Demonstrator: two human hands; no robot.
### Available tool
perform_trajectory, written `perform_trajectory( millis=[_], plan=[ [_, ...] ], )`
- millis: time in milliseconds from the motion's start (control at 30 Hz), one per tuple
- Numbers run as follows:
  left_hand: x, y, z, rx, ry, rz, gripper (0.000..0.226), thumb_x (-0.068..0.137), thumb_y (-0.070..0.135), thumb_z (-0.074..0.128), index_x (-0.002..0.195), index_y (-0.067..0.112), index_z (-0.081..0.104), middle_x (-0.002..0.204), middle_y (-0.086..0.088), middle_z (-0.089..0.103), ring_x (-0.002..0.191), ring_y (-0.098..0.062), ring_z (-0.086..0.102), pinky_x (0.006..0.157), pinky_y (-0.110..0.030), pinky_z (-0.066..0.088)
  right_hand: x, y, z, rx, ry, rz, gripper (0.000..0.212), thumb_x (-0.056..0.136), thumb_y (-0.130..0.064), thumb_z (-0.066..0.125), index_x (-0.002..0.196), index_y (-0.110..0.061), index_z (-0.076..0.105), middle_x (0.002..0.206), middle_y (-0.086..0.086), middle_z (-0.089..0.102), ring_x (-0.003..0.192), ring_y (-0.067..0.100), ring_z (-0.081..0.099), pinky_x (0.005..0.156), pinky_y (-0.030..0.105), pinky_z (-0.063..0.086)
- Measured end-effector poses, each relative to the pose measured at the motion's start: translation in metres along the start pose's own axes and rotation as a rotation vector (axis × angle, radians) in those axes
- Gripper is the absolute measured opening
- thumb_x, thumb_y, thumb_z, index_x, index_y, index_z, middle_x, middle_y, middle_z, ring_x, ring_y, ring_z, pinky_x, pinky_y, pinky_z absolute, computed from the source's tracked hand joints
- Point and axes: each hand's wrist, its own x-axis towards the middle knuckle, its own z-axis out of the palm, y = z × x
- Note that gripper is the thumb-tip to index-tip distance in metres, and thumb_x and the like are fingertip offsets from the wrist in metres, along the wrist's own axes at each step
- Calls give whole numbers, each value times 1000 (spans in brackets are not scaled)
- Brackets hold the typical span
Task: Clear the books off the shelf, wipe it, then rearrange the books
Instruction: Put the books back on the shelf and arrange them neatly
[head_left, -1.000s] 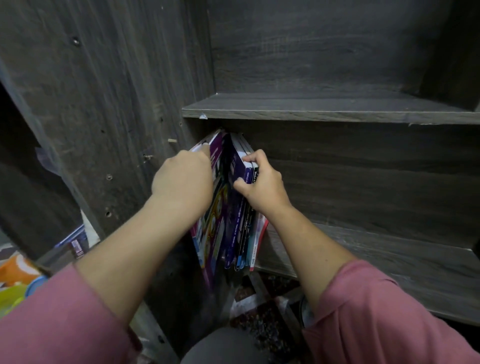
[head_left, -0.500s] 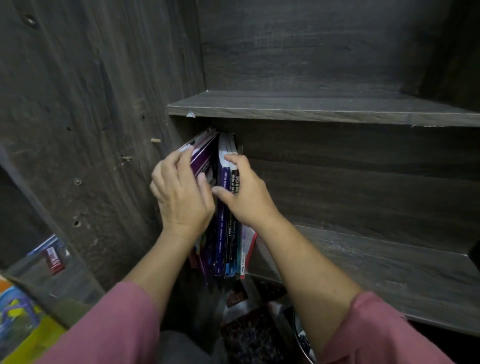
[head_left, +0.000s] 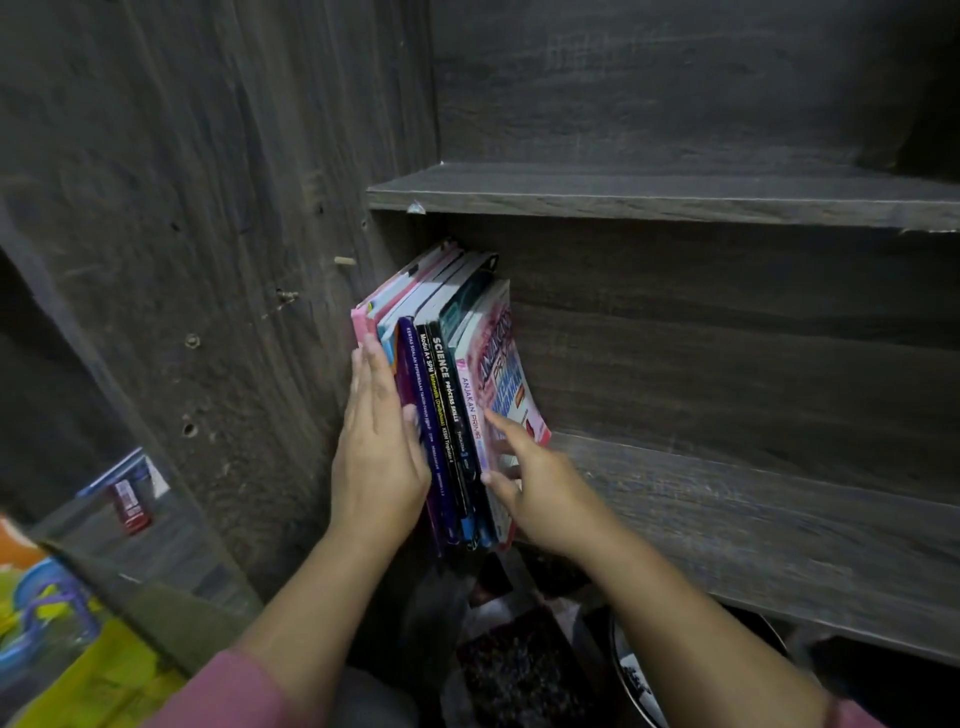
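Note:
A row of several thin books stands upright at the left end of the dark wooden shelf, leaning against the side panel. Their spines face me: purple, black, blue and pink. My left hand lies flat with straight fingers against the spines on the left of the row. My right hand touches the pink book on the right end, index finger stretched along its cover and thumb at its spine near the bottom.
An upper shelf board runs above the books. The tall side panel is at left, with a red object and colourful items beyond it. A dark patterned floor and a round black container lie below.
Both hands have slid down from the tops of the books to their lower spines. The books now stand closer together and more upright, with the spines showing.

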Motion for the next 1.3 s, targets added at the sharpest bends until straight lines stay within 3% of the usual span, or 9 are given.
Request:
perform_trajectory(
  millis=[100,233,333,467,567,667,867,1033,1300],
  plan=[
    [4,3,1,-18,110,0,65,97,0,46,153,3,13,157,-16,27,139,-29,37,106,-42,42,-3,9,-2,-95,-25,-19,68,96,-28,57,152,-39,19,150,-4,40,131,16,44,108,32,34],
    [15,2,2,141,199,1,55,94,2,56,146,1,38,147,-18,40,133,-29,42,109,-30,35,-1,15,-6,-164,-16,-66,67,97,-28,56,153,-36,19,156,-5,29,141,14,31,110,26,23],
    [16,11,4,222,176,-71,54,92,8,59,144,6,43,144,-17,41,125,-33,46,90,-43,50,-3,18,-6,-214,-45,-60,70,97,-29,57,153,-37,16,157,-9,27,141,13,30,111,28,23],
    [11,27,2,165,192,-161,55,88,14,61,140,6,46,141,-13,42,126,-29,41,102,-41,38,-2,21,-1,-186,-58,-36,74,94,-26,60,153,-37,16,155,-7,29,139,13,32,111,27,25],
    [8,38,-3,148,208,-211,38,82,18,68,119,11,57,115,-9,51,108,-25,44,92,-42,42,2,26,4,-112,-50,47,79,92,-25,63,153,-36,13,151,0,38,134,19,42,106,27,33],
    [9,40,-4,97,167,-191,33,84,16,67,116,13,59,108,-7,54,103,-24,48,90,-36,41,7,36,17,10,-139,165,93,88,-25,68,154,-35,4,152,1,38,132,21,45,100,20,32],
    [17,34,-4,92,170,-138,49,83,9,67,130,9,51,122,-10,48,115,-23,44,102,-19,24,21,42,52,182,-151,222,114,85,-25,73,147,-42,-21,159,-4,23,141,18,30,113,36,31],
    [17,20,0,114,172,-66,51,84,10,69,132,12,52,120,-8,45,112,-23,44,99,-36,41,28,35,52,422,-164,119,101,92,-11,63,151,-34,-16,155,-16,5,134,-4,11,104,12,19],
    [21,19,-2,146,154,-111,53,80,15,73,129,14,52,119,-9,43,111,-25,43,91,-36,45,34,30,42,141,-195,151,105,91,-25,66,148,-39,-21,161,-1,17,143,22,28,113,35,31]
  ],
)
